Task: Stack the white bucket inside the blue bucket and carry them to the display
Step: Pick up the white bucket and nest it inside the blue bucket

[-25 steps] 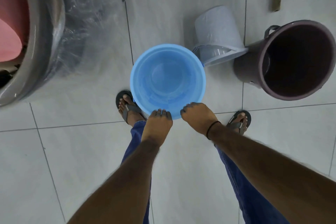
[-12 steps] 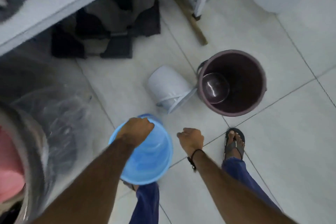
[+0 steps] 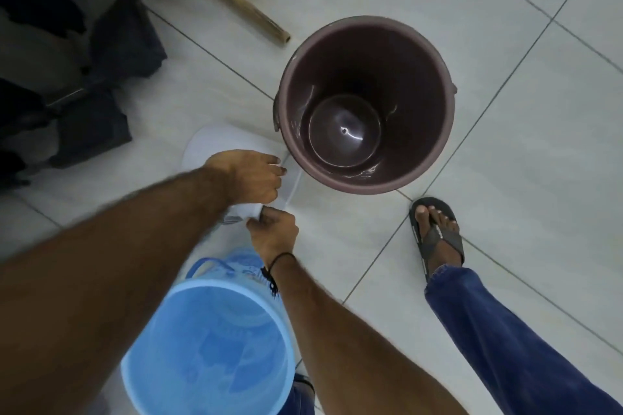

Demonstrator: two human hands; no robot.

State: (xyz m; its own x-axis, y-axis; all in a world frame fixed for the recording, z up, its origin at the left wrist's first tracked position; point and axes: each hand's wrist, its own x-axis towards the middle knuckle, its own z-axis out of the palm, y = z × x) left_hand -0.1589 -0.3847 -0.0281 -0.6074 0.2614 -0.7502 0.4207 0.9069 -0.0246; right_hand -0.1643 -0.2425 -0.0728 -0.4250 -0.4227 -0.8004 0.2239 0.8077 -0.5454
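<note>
Both hands are on the white plastic bucket (image 3: 215,145), which lies on its side on the pale tiled floor (image 3: 505,27). Left hand (image 3: 249,175): fingers curled over the bucket's rim end, grip clenched on the white plastic. Right hand (image 3: 274,232): fingers pinched on the rim just below the left hand, a black cord on its wrist. The rim itself is blurred and mostly hidden by the hands, so the exact contact points are unclear; it appears both grips hold the rim edge.

Translucent blue plastic bucket (image 3: 209,347) stands upright on the floor behind the right grip, toward the person, mouth open, between the two forearms. No hand touches it.

Large dark brown plastic bucket (image 3: 365,104) stands upright just beyond the left grip, its wall close beside the white bucket. Whether they touch, I cannot tell.

A foot in a dark sandal (image 3: 436,236) is planted to the right of the right grip. A wooden pole (image 3: 242,7) lies on the floor well beyond both grips.
</note>
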